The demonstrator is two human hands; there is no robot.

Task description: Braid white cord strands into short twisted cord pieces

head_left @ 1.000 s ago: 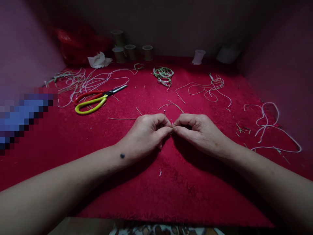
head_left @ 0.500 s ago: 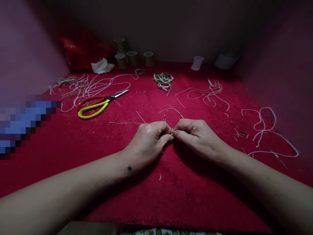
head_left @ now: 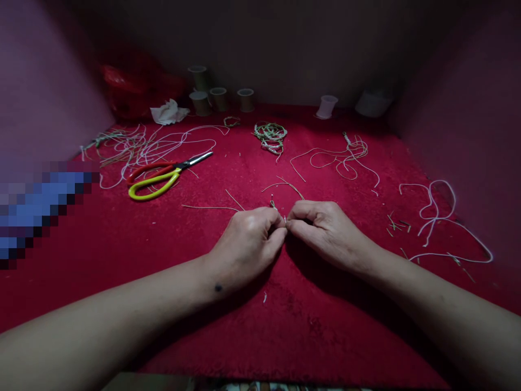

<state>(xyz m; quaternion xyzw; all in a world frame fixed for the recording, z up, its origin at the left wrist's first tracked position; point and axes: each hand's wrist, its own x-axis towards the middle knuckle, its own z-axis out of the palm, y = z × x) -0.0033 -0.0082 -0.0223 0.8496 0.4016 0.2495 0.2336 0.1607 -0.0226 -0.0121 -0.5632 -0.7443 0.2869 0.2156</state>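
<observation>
Left hand [head_left: 255,239] angled more forward

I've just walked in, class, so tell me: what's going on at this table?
A person's left hand and right hand meet fingertip to fingertip, pinching a small piece of cordwork, mostly hidden by the fingers. Thin tan cord ends stick out past the left hand. Scissors with red and yellow handles lie on the red cloth. Farther back are green-and-white braided cords and a row of spools.

scissors [head_left: 184,164] lie forward-left of left hand [head_left: 249,239], spools [head_left: 246,102] behind.
</observation>
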